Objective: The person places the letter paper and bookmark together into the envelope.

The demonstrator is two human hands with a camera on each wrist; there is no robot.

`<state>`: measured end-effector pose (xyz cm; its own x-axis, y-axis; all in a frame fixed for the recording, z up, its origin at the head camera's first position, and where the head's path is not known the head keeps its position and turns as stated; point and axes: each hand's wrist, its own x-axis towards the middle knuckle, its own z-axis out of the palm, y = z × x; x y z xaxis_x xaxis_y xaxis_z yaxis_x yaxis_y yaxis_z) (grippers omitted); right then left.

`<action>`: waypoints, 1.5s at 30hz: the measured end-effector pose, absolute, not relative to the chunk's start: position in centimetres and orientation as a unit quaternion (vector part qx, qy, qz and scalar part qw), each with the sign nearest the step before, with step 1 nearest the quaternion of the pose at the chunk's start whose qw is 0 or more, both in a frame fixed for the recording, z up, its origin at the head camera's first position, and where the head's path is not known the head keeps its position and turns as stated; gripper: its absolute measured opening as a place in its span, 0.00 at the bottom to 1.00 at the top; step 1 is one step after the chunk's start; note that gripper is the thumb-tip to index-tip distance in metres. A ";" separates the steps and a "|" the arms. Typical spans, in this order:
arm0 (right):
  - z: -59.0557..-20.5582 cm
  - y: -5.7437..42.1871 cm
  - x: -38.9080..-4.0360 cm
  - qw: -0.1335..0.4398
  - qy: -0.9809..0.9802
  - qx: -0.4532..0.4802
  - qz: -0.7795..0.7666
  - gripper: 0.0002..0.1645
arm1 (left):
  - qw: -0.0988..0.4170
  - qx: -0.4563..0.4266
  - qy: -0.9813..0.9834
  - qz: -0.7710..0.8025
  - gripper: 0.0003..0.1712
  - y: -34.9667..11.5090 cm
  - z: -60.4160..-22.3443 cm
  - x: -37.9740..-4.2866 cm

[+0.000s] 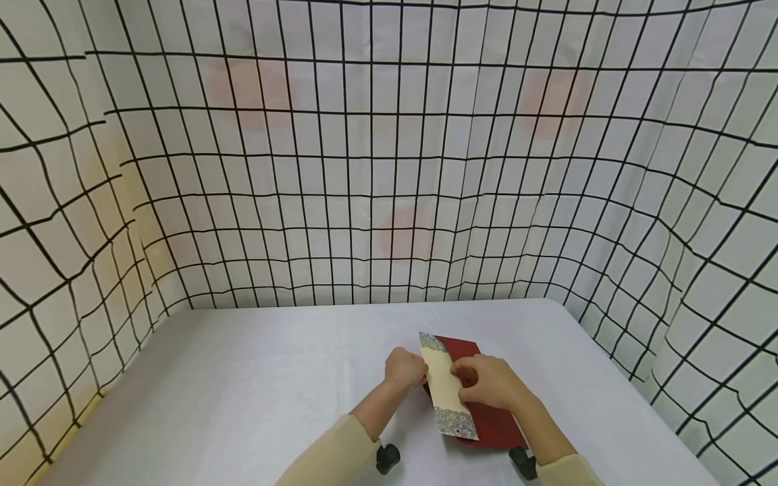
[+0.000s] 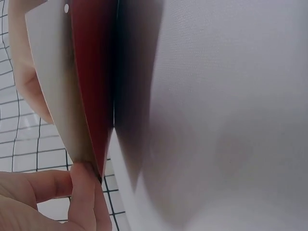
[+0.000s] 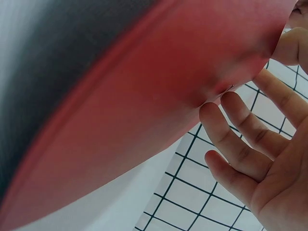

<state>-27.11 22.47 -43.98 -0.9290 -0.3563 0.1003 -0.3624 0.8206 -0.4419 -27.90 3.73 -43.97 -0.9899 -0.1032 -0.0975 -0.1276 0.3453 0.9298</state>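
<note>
A red folded card [image 1: 495,425] with a cream flap [image 1: 446,381] stands tilted over the table, right of the middle. Grey speckled bands cross both ends of the flap. My left hand [image 1: 405,368] pinches its left edge; in the left wrist view the thumb and fingers [image 2: 84,187] meet at the far corner. On the other side, my right hand [image 1: 491,383] holds the flap's right edge, fingers bent. The right wrist view shows fingertips [image 3: 211,111] against the edge of the red panel [image 3: 144,91]. A small round hole [image 2: 66,8] shows near one corner.
The white table [image 1: 273,378] spreads out to the left and behind the card. A black grid net [image 1: 365,155] hangs in front of white walls around three sides. Dark wrist cameras [image 1: 387,458] show under both forearms.
</note>
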 end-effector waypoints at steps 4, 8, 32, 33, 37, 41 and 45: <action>-43.9 22.4 -27.0 0.008 -0.955 0.187 0.231 0.23 | -0.017 -0.050 0.842 0.536 0.05 3.6 -43.9 -27.7; -43.9 22.3 -26.9 0.010 -0.955 0.186 0.230 0.22 | -0.045 -0.038 0.862 0.503 0.06 3.5 -43.9 -27.7; -43.8 22.4 -26.8 0.003 -0.962 0.162 0.220 0.22 | -0.058 -0.038 0.857 0.511 0.06 4.1 -45.3 -27.6; -43.8 22.5 -26.8 0.003 -0.962 0.165 0.219 0.22 | -0.055 -0.041 0.854 0.516 0.06 4.1 -45.3 -27.6; -43.9 22.7 -26.9 0.007 -0.960 0.175 0.219 0.21 | -0.048 -0.053 0.840 0.538 0.06 4.2 -45.3 -27.5; -44.0 22.8 -27.0 0.012 -0.958 0.184 0.218 0.21 | -0.049 -0.055 0.831 0.552 0.06 4.5 -45.5 -27.3; -44.1 22.8 -27.1 0.010 -0.958 0.186 0.220 0.21 | -0.049 -0.054 0.828 0.556 0.07 4.8 -45.4 -27.0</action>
<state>-27.07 22.78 -44.12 -0.9303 -0.3525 0.1017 -0.3616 0.8338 -0.4171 -26.99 4.82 -45.41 -0.9893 -0.1443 0.0206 -0.0355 0.3758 0.9260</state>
